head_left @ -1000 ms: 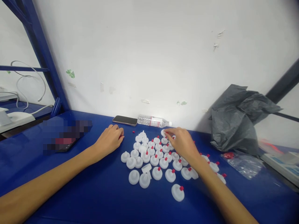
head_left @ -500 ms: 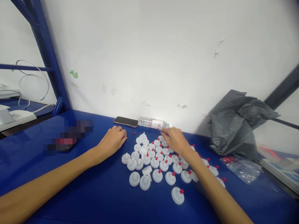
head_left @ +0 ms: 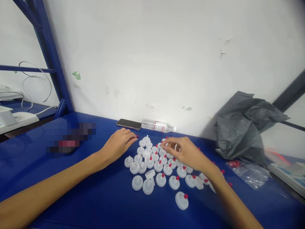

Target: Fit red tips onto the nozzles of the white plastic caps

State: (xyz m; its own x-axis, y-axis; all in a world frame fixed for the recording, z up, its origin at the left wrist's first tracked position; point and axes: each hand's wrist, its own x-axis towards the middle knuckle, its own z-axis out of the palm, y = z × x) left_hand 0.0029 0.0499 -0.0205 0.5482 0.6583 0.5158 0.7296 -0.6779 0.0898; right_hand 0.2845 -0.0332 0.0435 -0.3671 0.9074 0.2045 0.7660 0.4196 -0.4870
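Note:
My left hand (head_left: 121, 142) is at the back of the blue table, thumb and forefinger closing at their tips on a small red cap (head_left: 137, 136). Over the back of a spread of round white plastic discs with nozzles hovers my right hand (head_left: 184, 152). Its fingers are curved and apart, and I see nothing between them. Bare-nozzled discs, such as one white disc (head_left: 137, 183), lie on the left side of the group. Those on the right carry red caps on their nozzles, like the nearest capped disc (head_left: 181, 201). My right hand and forearm hide some discs.
Along the wall lie a phone (head_left: 129, 124) and a clear water bottle (head_left: 157, 125). A grey plastic bag (head_left: 243, 127) stands at the right, with a clear bag (head_left: 252, 175) holding red pieces beside it. A blue metal frame (head_left: 51, 60) rises at the left.
My left hand has moved right and its fingertips have reached the red cap. My right hand has come down and nearer from beside the bottle, its fingers more apart.

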